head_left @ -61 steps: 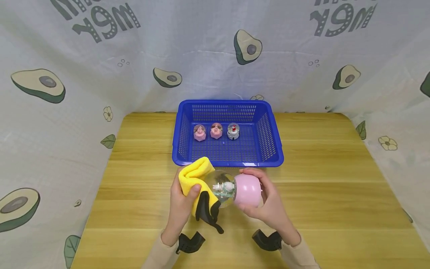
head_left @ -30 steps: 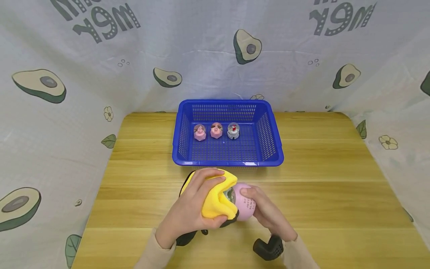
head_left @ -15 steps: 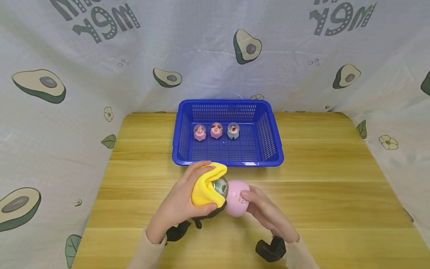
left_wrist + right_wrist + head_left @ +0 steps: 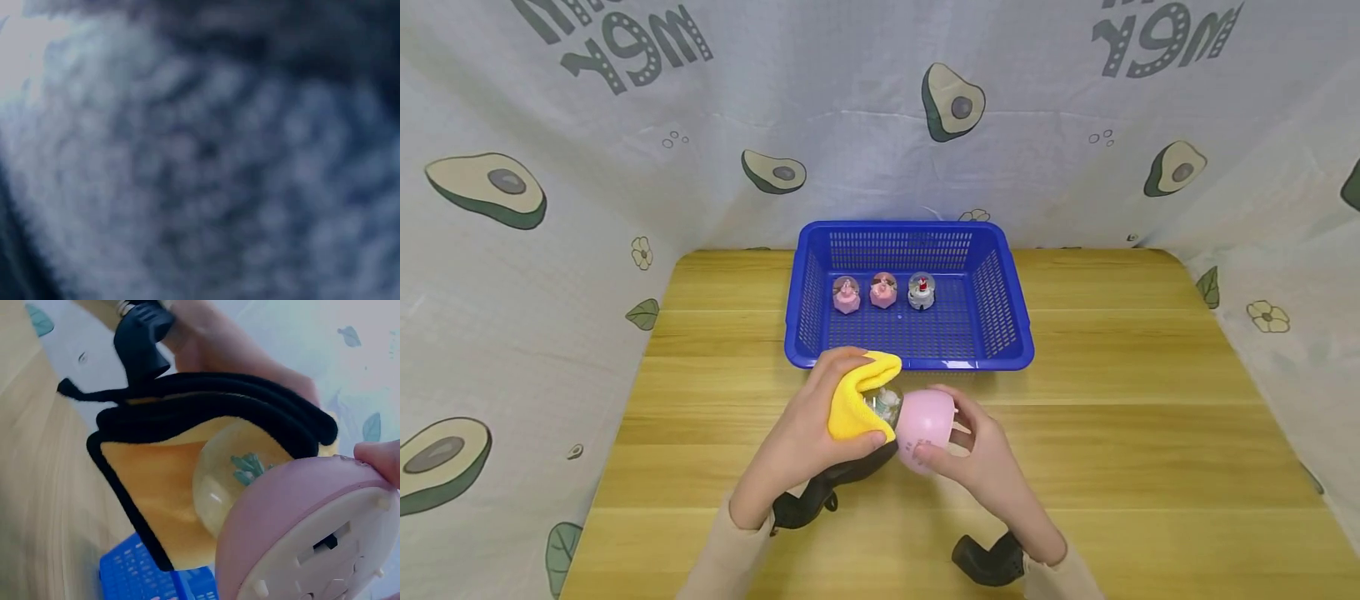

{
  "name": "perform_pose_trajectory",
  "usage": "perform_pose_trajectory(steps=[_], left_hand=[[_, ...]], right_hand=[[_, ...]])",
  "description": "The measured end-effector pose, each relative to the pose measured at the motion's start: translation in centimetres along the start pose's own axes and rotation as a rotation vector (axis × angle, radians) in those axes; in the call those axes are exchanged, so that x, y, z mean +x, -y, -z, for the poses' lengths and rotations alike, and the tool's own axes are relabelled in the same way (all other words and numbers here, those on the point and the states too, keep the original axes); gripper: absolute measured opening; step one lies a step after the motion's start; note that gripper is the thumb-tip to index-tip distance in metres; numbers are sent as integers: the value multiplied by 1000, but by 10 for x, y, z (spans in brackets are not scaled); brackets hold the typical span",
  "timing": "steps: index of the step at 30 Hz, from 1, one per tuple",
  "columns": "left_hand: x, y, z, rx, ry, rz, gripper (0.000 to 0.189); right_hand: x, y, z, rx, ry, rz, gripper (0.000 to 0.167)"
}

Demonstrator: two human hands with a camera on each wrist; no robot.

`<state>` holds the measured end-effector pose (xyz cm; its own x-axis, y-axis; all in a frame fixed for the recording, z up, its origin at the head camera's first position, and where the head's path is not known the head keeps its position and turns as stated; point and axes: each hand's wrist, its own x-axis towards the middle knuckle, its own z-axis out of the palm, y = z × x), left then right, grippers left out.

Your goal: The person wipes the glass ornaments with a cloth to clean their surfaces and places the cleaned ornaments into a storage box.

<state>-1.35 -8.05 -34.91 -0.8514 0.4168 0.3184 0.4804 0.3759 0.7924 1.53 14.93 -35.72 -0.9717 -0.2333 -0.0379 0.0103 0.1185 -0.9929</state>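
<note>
A snow globe with a pink base (image 4: 925, 425) lies on its side in the air in front of the basket, its clear dome pointing left. My right hand (image 4: 981, 454) grips the base, thumb at the near side. With my left hand (image 4: 808, 421) I hold a yellow cloth (image 4: 853, 408) with black edging curled round the dome. From the right wrist view, the cloth (image 4: 156, 494) wraps behind the dome (image 4: 219, 481), and the white underside of the base (image 4: 325, 550) shows a small black switch. The left wrist view is filled by blurred fabric.
A blue plastic basket (image 4: 910, 364) stands at the back middle of the wooden table (image 4: 1120, 450). Inside it sit three small snow globes in a row: a pink one (image 4: 846, 297), another pink one (image 4: 883, 292) and a white one (image 4: 921, 293). A printed curtain (image 4: 865, 100) hangs behind.
My left hand has brought the cloth over the dome, where it was beside it two seconds ago. Both hands have since shifted slightly left and away from me, and the base has turned in my right hand.
</note>
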Motion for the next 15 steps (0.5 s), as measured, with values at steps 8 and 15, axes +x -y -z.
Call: perform_pose_trajectory(steps=[8, 15], left_hand=[[9, 1, 3, -65, 36, 27, 60], [13, 5, 4, -124, 112, 25, 56]], right_hand=[[-4, -2, -4, -255, -125, 289, 71], [1, -1, 2, -490, -125, 601, 77]])
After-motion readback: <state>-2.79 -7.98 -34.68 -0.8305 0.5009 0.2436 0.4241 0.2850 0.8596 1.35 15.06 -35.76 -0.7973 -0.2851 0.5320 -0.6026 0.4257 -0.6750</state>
